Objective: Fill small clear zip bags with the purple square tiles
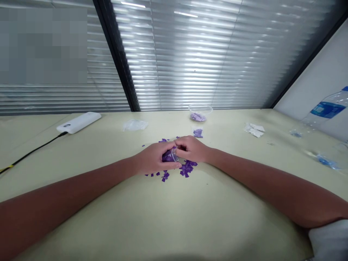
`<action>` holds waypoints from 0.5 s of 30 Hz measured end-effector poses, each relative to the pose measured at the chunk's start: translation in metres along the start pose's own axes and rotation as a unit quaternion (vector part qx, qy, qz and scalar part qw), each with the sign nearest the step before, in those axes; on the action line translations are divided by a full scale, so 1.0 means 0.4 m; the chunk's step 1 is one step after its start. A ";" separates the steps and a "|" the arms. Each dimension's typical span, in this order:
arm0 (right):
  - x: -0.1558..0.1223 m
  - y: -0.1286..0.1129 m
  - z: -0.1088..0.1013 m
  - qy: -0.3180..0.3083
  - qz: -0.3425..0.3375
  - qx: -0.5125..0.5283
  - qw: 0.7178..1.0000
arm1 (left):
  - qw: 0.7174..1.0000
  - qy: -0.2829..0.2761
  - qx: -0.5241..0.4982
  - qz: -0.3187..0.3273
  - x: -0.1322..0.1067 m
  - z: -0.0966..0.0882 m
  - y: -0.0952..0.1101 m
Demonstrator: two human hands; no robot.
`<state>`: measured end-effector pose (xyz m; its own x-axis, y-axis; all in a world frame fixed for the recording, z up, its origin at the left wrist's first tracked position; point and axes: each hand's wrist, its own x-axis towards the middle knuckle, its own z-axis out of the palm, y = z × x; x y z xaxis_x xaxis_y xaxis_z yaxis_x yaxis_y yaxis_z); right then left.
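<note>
Ok, the small clear bag [170, 156] is see-through, stuffed w/ purple bits, sitting btwn both hands at mid tabletop [163, 217]. Left hand [153, 159] is wrapped round it, fingers closed. Right hand [191, 149] pinches its top edge. Loose purple squares [187, 167] lie scattered under & around them

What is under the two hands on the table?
Loose purple squares spread below the left hand and right hand, which pinch a clear bag; the rest is covered.
</note>
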<state>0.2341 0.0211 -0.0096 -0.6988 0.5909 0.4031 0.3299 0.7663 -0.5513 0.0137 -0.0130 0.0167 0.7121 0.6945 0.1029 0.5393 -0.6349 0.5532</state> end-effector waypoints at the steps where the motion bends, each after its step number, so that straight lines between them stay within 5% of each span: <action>1: 0.000 -0.001 0.000 0.000 0.001 0.001 1.000 | 1.000 0.000 0.001 -0.001 0.000 0.000 -0.001; 15: 0.000 0.005 0.001 -0.004 0.001 -0.004 1.000 | 1.000 0.004 0.005 -0.003 0.001 0.001 0.000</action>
<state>0.2345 0.0225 -0.0108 -0.7033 0.5906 0.3956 0.3367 0.7669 -0.5464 0.0143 -0.0130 0.0165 0.7049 0.7014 0.1056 0.5482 -0.6333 0.5463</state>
